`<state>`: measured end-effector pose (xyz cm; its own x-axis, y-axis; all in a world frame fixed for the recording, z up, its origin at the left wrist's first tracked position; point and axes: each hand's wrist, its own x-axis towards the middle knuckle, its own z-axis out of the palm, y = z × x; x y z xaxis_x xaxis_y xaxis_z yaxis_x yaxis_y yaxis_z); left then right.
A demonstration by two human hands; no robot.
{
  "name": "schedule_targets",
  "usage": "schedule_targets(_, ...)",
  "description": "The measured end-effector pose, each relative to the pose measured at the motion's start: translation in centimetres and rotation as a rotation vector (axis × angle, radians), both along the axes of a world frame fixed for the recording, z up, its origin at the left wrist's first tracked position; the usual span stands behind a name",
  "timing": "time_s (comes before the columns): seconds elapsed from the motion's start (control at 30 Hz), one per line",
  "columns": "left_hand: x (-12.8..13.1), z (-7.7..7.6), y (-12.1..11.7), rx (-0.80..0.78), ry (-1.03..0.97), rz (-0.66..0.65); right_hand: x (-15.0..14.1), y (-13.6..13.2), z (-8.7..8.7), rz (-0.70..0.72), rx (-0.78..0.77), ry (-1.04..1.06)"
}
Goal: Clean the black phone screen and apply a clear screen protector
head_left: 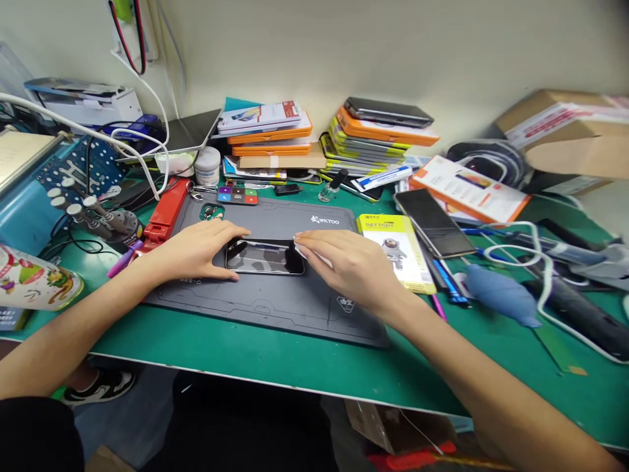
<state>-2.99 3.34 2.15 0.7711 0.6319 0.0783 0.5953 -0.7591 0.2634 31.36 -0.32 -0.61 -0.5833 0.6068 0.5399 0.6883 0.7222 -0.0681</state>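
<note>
Nearby, yellow box [396,252], blue blower [501,294], white jar [207,167], phone [265,257] between hands [204,249] [351,262]

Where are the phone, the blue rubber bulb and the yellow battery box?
Phone [265,259], head view: middle of its glossy face.
Blue rubber bulb [502,295], head view: its rounded side.
Yellow battery box [399,254], head view: its printed face.

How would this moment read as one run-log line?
left hand: holding left end of phone; right hand: pinching something white at phone's right end; phone: on grey mat; mat: on green table
</note>
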Motion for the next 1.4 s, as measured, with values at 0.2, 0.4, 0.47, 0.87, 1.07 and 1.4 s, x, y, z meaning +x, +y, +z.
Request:
schedule_targets(0.2, -0.2, 0.1, 0.1, 0.042, -0.039, -0.053, -1.3, 0.4, -0.4, 0.153, -0.110, -0.023)
schedule_targets(0.4, -0.5, 0.2, -0.5, 0.204, -0.016, -0.133, 1.7, 1.0, -1.5, 0.178, -0.107, -0.048)
schedule_targets(0.47, -0.4, 0.3, -0.7, 0.240, 0.020, -0.149, 2.3, 1.1, -1.2, 0.180, -0.100, -0.097)
schedule_targets(0.87, -0.2, 0.6, -0.7, 0.213, 0.065, -0.125, 3.1, 0.6, -0.1, 0.245, -0.093, -0.100)
schedule_targets(1.07, -0.2, 0.5, -0.7, 0.223, 0.045, -0.126, 2.8, 0.3, 0.3, 0.232, -0.047, -0.131)
schedule_targets(1.4, 0.0, 0.3, -0.8, 0.251, 0.110, -0.127, 2.5, -0.4, 0.2, 0.240, -0.035, -0.162)
